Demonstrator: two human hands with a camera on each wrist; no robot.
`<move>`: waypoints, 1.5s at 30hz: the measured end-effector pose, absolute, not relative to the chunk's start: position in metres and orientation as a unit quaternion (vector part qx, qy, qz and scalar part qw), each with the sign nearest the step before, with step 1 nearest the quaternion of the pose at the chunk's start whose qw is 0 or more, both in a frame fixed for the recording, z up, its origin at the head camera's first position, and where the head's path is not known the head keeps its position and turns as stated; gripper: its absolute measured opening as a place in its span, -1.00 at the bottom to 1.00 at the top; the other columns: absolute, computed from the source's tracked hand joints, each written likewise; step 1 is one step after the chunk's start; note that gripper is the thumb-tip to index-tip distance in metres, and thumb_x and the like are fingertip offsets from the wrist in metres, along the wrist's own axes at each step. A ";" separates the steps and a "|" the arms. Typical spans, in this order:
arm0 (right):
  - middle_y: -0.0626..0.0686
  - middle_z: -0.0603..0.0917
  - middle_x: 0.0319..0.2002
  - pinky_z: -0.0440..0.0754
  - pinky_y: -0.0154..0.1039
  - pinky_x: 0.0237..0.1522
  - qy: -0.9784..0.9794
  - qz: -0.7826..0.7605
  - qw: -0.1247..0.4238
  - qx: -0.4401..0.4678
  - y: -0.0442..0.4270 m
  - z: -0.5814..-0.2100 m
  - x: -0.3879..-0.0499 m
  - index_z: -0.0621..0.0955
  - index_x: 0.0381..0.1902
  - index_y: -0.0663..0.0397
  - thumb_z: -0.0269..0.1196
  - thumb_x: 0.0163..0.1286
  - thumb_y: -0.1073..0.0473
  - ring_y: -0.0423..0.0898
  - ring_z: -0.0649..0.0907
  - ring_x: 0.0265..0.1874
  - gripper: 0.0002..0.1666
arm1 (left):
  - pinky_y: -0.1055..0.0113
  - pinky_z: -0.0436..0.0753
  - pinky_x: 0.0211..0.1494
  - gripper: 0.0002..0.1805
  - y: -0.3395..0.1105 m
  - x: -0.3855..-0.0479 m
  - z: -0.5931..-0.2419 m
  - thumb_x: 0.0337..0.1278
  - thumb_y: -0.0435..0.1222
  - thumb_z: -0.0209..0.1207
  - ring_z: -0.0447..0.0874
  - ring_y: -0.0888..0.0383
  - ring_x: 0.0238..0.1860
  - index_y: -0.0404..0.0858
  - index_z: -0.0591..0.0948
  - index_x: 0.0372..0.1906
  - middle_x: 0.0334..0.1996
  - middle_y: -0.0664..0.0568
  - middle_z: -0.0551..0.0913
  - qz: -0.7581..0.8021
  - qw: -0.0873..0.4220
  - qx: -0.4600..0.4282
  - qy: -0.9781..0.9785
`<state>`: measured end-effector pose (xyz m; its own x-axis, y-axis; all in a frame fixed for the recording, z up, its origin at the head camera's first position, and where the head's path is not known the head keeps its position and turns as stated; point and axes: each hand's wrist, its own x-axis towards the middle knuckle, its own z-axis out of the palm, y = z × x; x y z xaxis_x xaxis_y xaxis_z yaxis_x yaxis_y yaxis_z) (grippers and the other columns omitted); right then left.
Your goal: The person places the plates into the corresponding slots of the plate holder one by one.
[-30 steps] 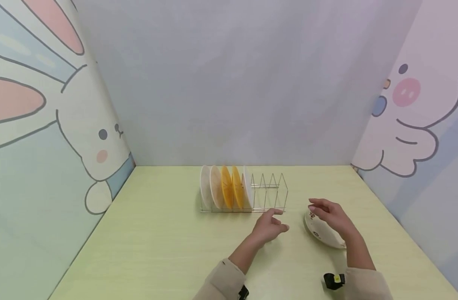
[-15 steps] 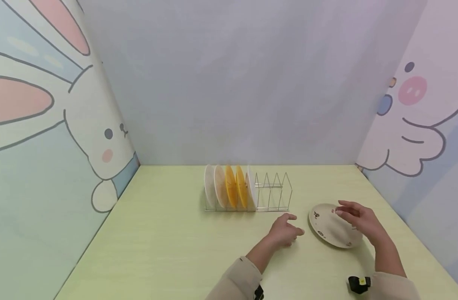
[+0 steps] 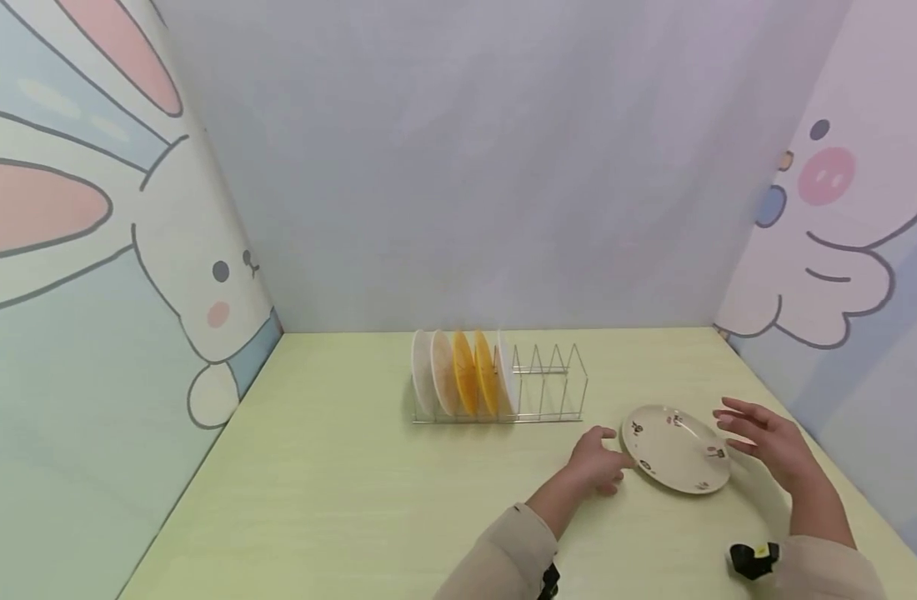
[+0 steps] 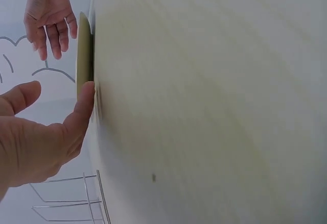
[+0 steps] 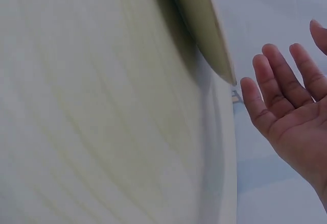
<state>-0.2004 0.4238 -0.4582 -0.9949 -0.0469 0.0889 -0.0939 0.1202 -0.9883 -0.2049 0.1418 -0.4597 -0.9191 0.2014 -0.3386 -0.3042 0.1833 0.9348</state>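
A cream oval plate [image 3: 676, 450] with small dark floral marks lies on the table at the right. My left hand [image 3: 597, 462] is at its left edge, and in the left wrist view a fingertip of that hand [image 4: 48, 140] meets or nearly meets the rim of the plate [image 4: 83, 55]. Fingers and thumb are spread, gripping nothing. On the plate's other side is my right hand [image 3: 769, 442], a little apart from the rim. The right wrist view has this hand [image 5: 291, 96] with loosely extended fingers beside the plate [image 5: 204, 35].
A wire dish rack [image 3: 552, 417] stands behind, left of the plate. White and orange plates [image 3: 464, 375] are upright in its left part; the slots to the right show bare wire. Cartoon-printed panels [image 3: 819, 250] bound the table [image 3: 338, 500] at the sides, a plain cloth [image 3: 458, 167] at the back.
Both hands have moved right in the view. The right hand has moved from above the plate to its right side, uncovering it, and the left hand has come up to its left edge.
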 end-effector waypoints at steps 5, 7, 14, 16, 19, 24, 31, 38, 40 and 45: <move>-0.19 0.66 -0.13 0.61 -0.36 -0.22 -0.687 0.725 0.009 0.046 0.445 -0.460 -0.196 0.56 0.02 -0.25 0.02 0.41 0.38 -0.30 0.63 -0.17 -0.58 | 0.19 0.63 -0.53 -0.55 0.155 -0.209 -0.465 -0.13 -0.42 0.32 0.59 0.08 -0.50 -0.14 0.51 -0.04 -0.43 -0.02 0.51 0.641 0.206 -0.062 0.737; -0.18 0.66 -0.14 0.61 -0.35 -0.23 -0.674 0.737 0.006 0.042 0.452 -0.463 -0.195 0.56 0.00 -0.27 0.00 0.43 0.38 -0.29 0.63 -0.18 -0.57 | 0.20 0.62 -0.56 -0.53 0.159 -0.210 -0.464 -0.14 -0.45 0.32 0.59 0.08 -0.52 -0.16 0.50 -0.03 -0.44 -0.03 0.50 0.647 0.201 -0.069 0.732; -0.11 0.67 -0.15 0.62 -0.30 -0.22 -0.653 0.756 -0.007 0.036 0.464 -0.475 -0.193 0.61 -0.04 -0.24 -0.02 0.42 0.41 -0.26 0.64 -0.17 -0.56 | 0.24 0.63 -0.59 -0.45 0.168 -0.209 -0.466 -0.16 -0.51 0.26 0.58 0.09 -0.64 -0.23 0.47 0.07 -0.63 -0.11 0.57 0.658 0.200 -0.071 0.722; -0.11 0.67 -0.14 0.61 -0.30 -0.20 -0.657 0.752 -0.006 0.040 0.464 -0.477 -0.194 0.60 -0.03 -0.23 -0.02 0.42 0.42 -0.26 0.63 -0.15 -0.55 | 0.26 0.63 -0.60 -0.45 0.170 -0.209 -0.468 -0.17 -0.53 0.26 0.57 0.10 -0.68 -0.24 0.48 0.07 -0.68 -0.12 0.58 0.658 0.198 -0.074 0.723; -0.14 0.66 -0.12 0.61 -0.31 -0.20 -0.672 0.740 -0.005 0.041 0.462 -0.477 -0.195 0.59 -0.01 -0.25 0.00 0.41 0.41 -0.28 0.62 -0.15 -0.56 | 0.29 0.61 -0.63 -0.47 0.173 -0.209 -0.471 -0.18 -0.54 0.29 0.56 0.11 -0.72 -0.23 0.50 0.03 -0.73 -0.09 0.57 0.653 0.184 -0.082 0.730; -0.17 0.65 -0.11 0.61 -0.30 -0.21 -0.682 0.730 -0.019 0.041 0.460 -0.473 -0.194 0.58 -0.01 -0.28 0.02 0.42 0.38 -0.28 0.62 -0.15 -0.57 | 0.29 0.59 -0.69 -0.53 0.178 -0.209 -0.474 -0.20 -0.56 0.31 0.52 0.14 -0.79 -0.21 0.50 -0.08 -0.79 -0.06 0.54 0.653 0.162 -0.088 0.735; -0.17 0.65 -0.12 0.62 -0.28 -0.22 -0.692 0.720 -0.025 0.038 0.455 -0.474 -0.195 0.58 0.00 -0.29 0.01 0.42 0.36 -0.26 0.63 -0.15 -0.58 | 0.33 0.57 -0.70 -0.50 0.186 -0.208 -0.479 -0.25 -0.62 0.29 0.52 0.14 -0.80 -0.20 0.50 -0.10 -0.66 -0.09 0.51 0.667 0.139 -0.112 0.724; -0.20 0.65 -0.12 0.62 -0.30 -0.23 -0.718 0.695 -0.015 0.040 0.446 -0.469 -0.195 0.56 0.02 -0.28 0.03 0.43 0.31 -0.26 0.64 -0.18 -0.62 | 0.37 0.56 -0.68 -0.51 0.184 -0.208 -0.473 -0.29 -0.62 0.21 0.47 0.19 -0.78 -0.14 0.48 -0.16 -0.52 -0.07 0.45 0.703 0.131 -0.124 0.688; -0.21 0.64 -0.11 0.61 -0.33 -0.23 -0.731 0.680 -0.009 0.054 0.443 -0.463 -0.194 0.54 0.06 -0.24 0.02 0.43 0.31 -0.27 0.63 -0.17 -0.62 | 0.38 0.57 -0.67 -0.52 0.181 -0.208 -0.468 -0.30 -0.61 0.18 0.45 0.21 -0.78 -0.13 0.48 -0.17 -0.55 -0.06 0.46 0.715 0.130 -0.114 0.678; -0.21 0.63 -0.08 0.60 -0.37 -0.22 -0.752 0.654 0.017 0.081 0.433 -0.444 -0.191 0.50 0.15 -0.12 0.03 0.43 0.32 -0.28 0.63 -0.15 -0.60 | 0.36 0.58 -0.65 -0.51 0.173 -0.208 -0.449 -0.31 -0.61 0.15 0.48 0.19 -0.78 -0.17 0.48 -0.14 -0.68 -0.09 0.51 0.738 0.132 -0.095 0.655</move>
<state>-0.1906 0.4333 -0.4444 -0.9862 -0.1001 0.1322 -0.1447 0.1309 -0.9808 -0.2080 0.1730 -0.4493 -0.9472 0.0697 -0.3130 -0.3191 -0.1070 0.9417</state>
